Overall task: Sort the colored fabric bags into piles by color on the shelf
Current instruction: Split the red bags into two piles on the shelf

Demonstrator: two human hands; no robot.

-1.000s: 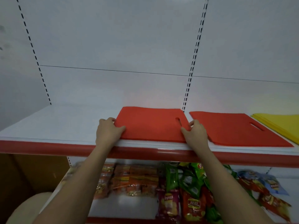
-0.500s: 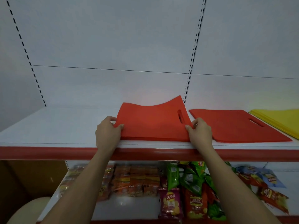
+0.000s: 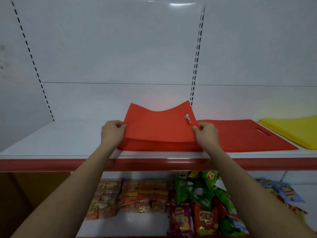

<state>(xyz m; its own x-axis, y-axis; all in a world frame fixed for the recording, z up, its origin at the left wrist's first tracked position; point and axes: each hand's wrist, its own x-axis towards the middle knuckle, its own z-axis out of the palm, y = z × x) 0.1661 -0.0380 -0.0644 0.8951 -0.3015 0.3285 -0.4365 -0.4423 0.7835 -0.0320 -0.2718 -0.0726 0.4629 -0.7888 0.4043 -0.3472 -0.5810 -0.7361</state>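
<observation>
We pinch the top red fabric bag (image 3: pixel 158 125) at both side edges, left hand (image 3: pixel 112 133) and right hand (image 3: pixel 206 133), raising its far edge off a red pile (image 3: pixel 154 146) on the white shelf (image 3: pixel 56 143); yellow bags (image 3: pixel 295 130) lie far right.

Bags on shelf (image 3: pixel 56 143): lifted bag (image 3: pixel 157 126) left, flat pile (image 3: pixel 243 136) mid, third pile (image 3: pixel 295 129) right.

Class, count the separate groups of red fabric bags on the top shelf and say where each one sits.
2. One red stack lies at the shelf front, its top bag lifted by both hands; another red pile lies to its right, beside the yellow bags. Bags underneath may be hidden.
</observation>
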